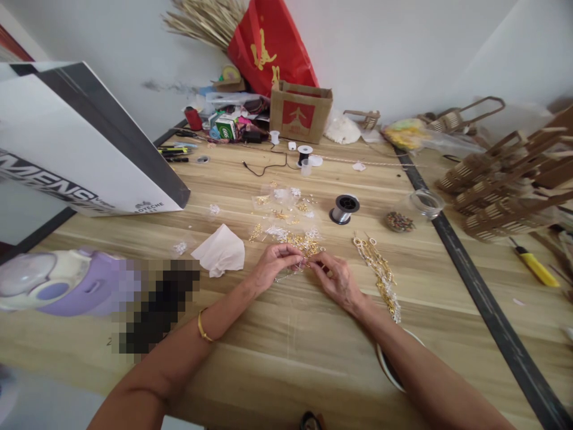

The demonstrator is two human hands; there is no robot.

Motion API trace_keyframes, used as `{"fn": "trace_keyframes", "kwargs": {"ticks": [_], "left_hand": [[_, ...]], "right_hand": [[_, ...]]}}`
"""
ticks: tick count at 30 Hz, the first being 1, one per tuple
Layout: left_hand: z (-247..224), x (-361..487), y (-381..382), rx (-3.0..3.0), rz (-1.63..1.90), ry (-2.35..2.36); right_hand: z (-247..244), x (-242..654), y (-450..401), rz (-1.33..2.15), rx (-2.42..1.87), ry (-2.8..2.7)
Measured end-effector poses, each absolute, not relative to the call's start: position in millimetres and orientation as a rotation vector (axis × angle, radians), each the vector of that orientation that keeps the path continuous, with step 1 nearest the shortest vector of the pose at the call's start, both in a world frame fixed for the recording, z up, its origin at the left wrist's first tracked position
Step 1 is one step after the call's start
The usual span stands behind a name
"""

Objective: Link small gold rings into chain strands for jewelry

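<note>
My left hand pinches a thin silvery chain, which dangles in a loop under the fingers. Right beside it, my right hand is closed in a pinch, fingertips meeting those of the left. Whatever sits between the right fingertips is too small to make out. Just beyond both hands lies a pile of gold and silver jewelry findings, with more small gold pieces on clear plastic behind it. To the right, finished-looking gold and silver chain strands with rings stretch along the table.
A spool of silvery wire stands behind the right hand, near a tipped jar of beads. A white cloth lies left of the hands. A large white box, a purple appliance and a yellow-handled tool flank the work area.
</note>
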State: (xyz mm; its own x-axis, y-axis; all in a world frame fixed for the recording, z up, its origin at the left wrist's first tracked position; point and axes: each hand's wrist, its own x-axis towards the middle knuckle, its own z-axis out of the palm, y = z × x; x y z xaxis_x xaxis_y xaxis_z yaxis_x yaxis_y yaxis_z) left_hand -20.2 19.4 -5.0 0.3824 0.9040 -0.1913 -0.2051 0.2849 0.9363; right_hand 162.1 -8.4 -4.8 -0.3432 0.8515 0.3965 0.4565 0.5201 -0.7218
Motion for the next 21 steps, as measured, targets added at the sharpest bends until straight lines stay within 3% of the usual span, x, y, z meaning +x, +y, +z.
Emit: {"fn": "trace_keyframes", "kwargs": {"ticks": [13,21], "left_hand": [[6.3,-20.2,16.2,1.188,0.802,0.921],[8.7,-18.2,14.9,1.599,0.776,1.017]], "right_hand": [[1.2,159.7,-10.5,0.693,-1.094,-1.875],[-5.5,164.1,-13.1,0.27,-1.02,-2.153]]}}
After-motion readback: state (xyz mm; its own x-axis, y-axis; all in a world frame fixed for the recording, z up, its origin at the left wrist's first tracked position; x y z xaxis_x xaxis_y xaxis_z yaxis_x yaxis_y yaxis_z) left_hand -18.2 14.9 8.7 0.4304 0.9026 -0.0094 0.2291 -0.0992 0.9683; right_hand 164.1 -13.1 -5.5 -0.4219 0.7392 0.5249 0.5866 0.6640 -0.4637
